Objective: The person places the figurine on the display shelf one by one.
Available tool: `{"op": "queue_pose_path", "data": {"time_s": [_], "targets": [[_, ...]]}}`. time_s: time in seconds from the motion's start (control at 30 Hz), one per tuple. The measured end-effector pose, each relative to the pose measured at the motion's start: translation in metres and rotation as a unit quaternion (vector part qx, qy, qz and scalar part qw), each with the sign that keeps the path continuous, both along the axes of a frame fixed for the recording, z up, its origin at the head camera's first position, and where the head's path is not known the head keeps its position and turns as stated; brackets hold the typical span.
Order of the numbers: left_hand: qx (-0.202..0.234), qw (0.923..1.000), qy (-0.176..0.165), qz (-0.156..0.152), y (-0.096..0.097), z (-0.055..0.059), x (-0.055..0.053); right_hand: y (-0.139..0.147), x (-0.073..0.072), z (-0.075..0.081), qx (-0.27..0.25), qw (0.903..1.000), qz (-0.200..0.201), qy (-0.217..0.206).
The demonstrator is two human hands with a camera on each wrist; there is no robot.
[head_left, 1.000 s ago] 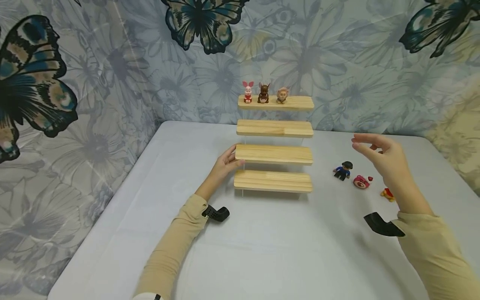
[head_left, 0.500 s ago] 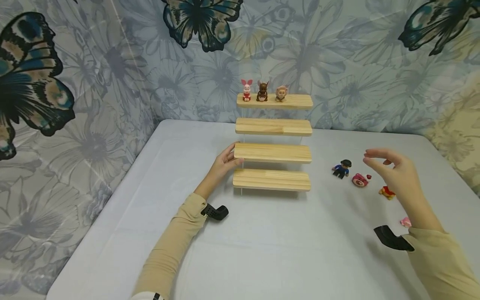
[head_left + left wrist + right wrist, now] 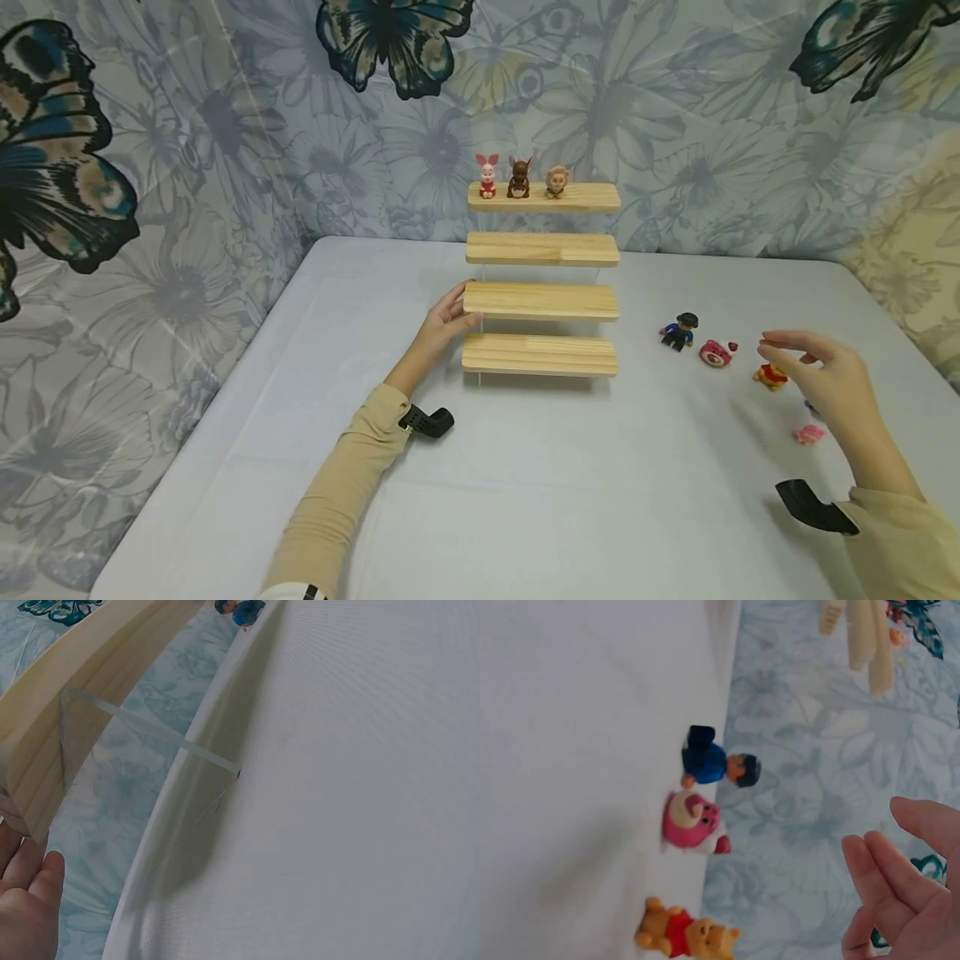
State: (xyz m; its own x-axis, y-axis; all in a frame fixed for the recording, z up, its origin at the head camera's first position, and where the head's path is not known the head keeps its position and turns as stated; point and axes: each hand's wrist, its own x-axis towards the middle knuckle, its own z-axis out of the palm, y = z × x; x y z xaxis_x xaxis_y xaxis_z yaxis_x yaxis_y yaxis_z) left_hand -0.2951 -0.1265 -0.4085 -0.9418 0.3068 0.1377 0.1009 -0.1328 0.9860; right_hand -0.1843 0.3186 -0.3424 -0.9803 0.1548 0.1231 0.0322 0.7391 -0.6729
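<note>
My left hand (image 3: 435, 333) grips the left end of a four-step wooden display shelf (image 3: 540, 302), thumb in front of the third board. In the left wrist view its fingertips (image 3: 46, 874) meet the board's end. Raised above the table at the right, my right hand (image 3: 840, 387) holds nothing; thumb and fingers stand apart. Below and beside it lie a yellow bear figurine in a red shirt (image 3: 770, 377), a pink bear figurine (image 3: 686, 825) and a toy figure in blue with a dark cap (image 3: 709, 761). A small pink toy (image 3: 809, 434) lies nearer me.
On the top board stand a pink piglet figurine (image 3: 487, 177), a brown eared figurine (image 3: 519, 178) and a tan figurine (image 3: 557, 182). A bluish object (image 3: 812, 408) is partly hidden by my right hand. Patterned cloth (image 3: 442, 158) hangs behind the white table (image 3: 540, 500).
My right hand has moved right and toward me, uncovering the yellow bear, the pink toy and part of the bluish object. The left hand stays on the shelf; the whole view shifts slightly.
</note>
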Motion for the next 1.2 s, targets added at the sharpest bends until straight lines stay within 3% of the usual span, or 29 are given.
{"op": "queue_pose_path", "data": {"time_s": [0.17,0.47,0.53,0.7,0.77,0.97,1.2], "targets": [[0.003,1.0,0.009,0.002,-0.001,0.0,-0.001,0.012,0.006,-0.011,0.017,0.9998,-0.004,-0.01],[0.009,0.9999,-0.005,0.002,0.001,-0.002,-0.001,0.025,0.01,-0.027,0.029,0.9955,-0.011,-0.089],[0.007,0.9999,-0.012,0.0,0.003,0.002,0.003,0.047,0.004,-0.047,0.049,0.9948,-0.008,-0.088],[0.005,0.9997,-0.022,-0.001,0.006,-0.002,0.006,0.085,0.0,-0.08,0.077,0.9925,0.01,-0.095],[0.006,0.9998,-0.019,0.002,0.006,-0.008,0.002,0.08,0.007,-0.073,0.081,0.9909,0.021,-0.106],[0.009,0.9999,0.006,-0.002,0.004,-0.005,0.001,0.067,0.016,-0.057,0.093,0.9845,0.054,-0.138],[0.002,1.0,0.005,-0.003,0.0,0.0,-0.002,0.065,0.015,-0.057,0.125,0.978,0.042,-0.162]]}}
